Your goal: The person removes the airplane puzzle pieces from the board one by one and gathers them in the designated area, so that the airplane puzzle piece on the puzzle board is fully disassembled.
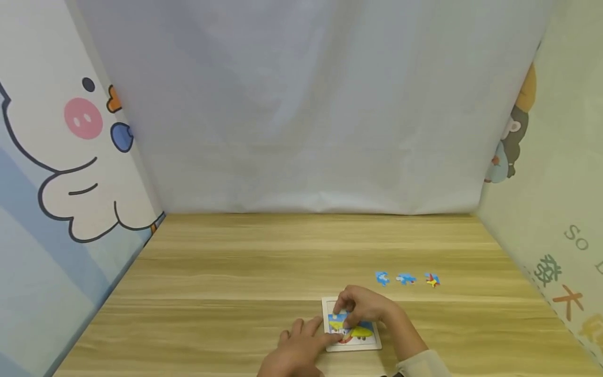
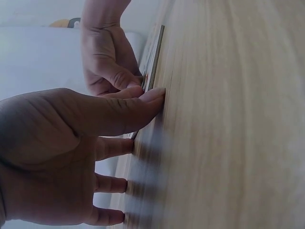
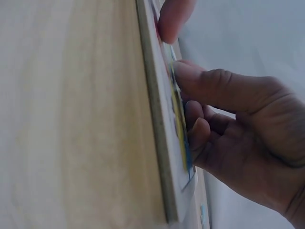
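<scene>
The right hand is set over the puzzle board at the lower centre of the head view, its fingers curled and its fingertips pressed onto the picture surface; whether a separate piece is pinched beneath them cannot be told. The left hand is laid flat on the wooden table just left of the board, its fingers nearly straight and spread a little, the index fingertip touching the board's lower left edge. The board is judged thin, stiff and light, likely to slide on the smooth wood, so it is best steadied at its edges. Three loose pieces, judged small, light and best pinched at their edges, are lined up to the upper right of the board, apart from both hands.
</scene>
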Action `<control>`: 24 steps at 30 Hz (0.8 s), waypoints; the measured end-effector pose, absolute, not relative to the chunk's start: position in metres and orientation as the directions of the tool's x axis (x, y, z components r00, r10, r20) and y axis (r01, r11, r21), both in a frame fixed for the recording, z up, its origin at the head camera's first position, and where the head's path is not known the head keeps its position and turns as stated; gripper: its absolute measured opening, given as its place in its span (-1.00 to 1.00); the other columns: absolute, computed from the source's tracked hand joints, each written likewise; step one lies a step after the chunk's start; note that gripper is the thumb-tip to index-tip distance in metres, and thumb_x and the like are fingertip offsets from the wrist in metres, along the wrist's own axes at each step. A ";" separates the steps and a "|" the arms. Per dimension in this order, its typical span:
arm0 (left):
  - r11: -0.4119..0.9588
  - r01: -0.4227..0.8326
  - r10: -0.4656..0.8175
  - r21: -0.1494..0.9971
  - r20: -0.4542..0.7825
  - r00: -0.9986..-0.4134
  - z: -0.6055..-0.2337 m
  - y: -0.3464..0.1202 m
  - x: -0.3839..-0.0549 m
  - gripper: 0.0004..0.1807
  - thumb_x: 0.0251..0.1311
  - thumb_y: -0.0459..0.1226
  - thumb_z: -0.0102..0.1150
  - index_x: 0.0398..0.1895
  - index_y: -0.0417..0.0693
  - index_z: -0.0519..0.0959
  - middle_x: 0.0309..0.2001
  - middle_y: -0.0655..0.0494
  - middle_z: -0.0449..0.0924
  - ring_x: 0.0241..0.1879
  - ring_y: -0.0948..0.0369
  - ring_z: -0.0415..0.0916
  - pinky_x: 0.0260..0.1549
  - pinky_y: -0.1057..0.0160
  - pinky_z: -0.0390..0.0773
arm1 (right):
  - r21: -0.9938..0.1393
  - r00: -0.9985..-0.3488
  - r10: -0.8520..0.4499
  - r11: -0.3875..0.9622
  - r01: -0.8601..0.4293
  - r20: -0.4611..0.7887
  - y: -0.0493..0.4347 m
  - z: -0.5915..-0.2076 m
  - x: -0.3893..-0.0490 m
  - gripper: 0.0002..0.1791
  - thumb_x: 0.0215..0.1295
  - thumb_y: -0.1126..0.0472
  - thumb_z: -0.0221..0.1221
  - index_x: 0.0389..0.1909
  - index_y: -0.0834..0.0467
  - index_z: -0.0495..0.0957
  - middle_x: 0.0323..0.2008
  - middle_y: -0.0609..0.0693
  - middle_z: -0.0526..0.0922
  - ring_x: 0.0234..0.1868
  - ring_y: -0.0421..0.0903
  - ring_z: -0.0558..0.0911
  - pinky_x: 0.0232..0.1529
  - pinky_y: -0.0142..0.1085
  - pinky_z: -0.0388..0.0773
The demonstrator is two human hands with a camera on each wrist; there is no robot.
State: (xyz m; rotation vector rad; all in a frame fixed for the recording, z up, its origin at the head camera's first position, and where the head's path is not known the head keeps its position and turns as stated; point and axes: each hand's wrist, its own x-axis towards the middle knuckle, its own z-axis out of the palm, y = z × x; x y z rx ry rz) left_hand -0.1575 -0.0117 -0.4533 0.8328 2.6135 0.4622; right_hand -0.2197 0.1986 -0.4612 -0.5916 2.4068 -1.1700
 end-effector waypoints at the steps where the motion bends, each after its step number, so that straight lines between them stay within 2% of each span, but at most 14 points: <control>1: 0.770 0.488 0.606 0.411 -0.232 -0.761 -0.453 -0.012 -0.158 -0.20 -0.26 -0.08 0.48 0.20 0.51 0.40 0.34 0.06 0.12 0.12 -0.01 0.13 -0.04 -0.17 0.27 | -0.805 -0.834 -0.526 0.562 -0.193 -0.167 0.198 -0.461 -0.220 -0.71 -0.16 0.47 0.35 -0.35 0.18 0.60 -0.34 -0.01 0.46 -0.29 -0.06 0.40 -0.28 -0.21 0.43; 6: 0.761 0.480 0.611 0.437 -0.233 -0.757 -0.453 -0.011 -0.158 -0.22 -0.23 -0.10 0.48 0.20 0.47 0.41 0.34 0.01 0.11 0.18 -0.09 0.09 0.01 -0.25 0.23 | -0.798 -0.835 -0.525 0.568 -0.200 -0.165 0.198 -0.462 -0.220 -0.72 -0.18 0.50 0.35 -0.39 0.19 0.57 -0.38 0.00 0.46 -0.35 -0.07 0.42 -0.38 -0.28 0.45; 11: 0.775 0.451 0.590 0.443 -0.250 -0.768 -0.453 -0.010 -0.158 -0.22 -0.24 -0.11 0.48 0.18 0.46 0.42 0.34 0.00 0.11 0.24 -0.16 0.04 0.03 -0.29 0.20 | -0.798 -0.825 -0.542 0.563 -0.216 -0.159 0.197 -0.462 -0.221 -0.72 -0.16 0.50 0.33 -0.38 0.19 0.56 -0.36 -0.01 0.46 -0.34 -0.08 0.43 -0.36 -0.27 0.46; 18: 0.783 0.430 0.577 0.450 -0.265 -0.773 -0.451 -0.009 -0.158 -0.20 -0.28 -0.10 0.49 0.18 0.50 0.42 0.35 0.02 0.11 0.27 -0.16 0.02 0.05 -0.29 0.17 | -0.799 -0.821 -0.548 0.560 -0.218 -0.160 0.196 -0.462 -0.221 -0.71 -0.18 0.54 0.31 -0.40 0.20 0.55 -0.38 -0.04 0.51 -0.33 -0.08 0.46 -0.34 -0.26 0.47; 24: 0.787 0.409 0.567 0.463 -0.279 -0.775 -0.450 -0.010 -0.157 -0.19 -0.30 -0.07 0.50 0.19 0.47 0.42 0.36 0.02 0.10 0.28 -0.17 0.00 0.07 -0.30 0.14 | -0.802 -0.818 -0.556 0.551 -0.232 -0.146 0.195 -0.462 -0.221 -0.70 -0.19 0.54 0.31 -0.42 0.19 0.51 -0.44 -0.03 0.46 -0.38 -0.08 0.40 -0.41 -0.29 0.41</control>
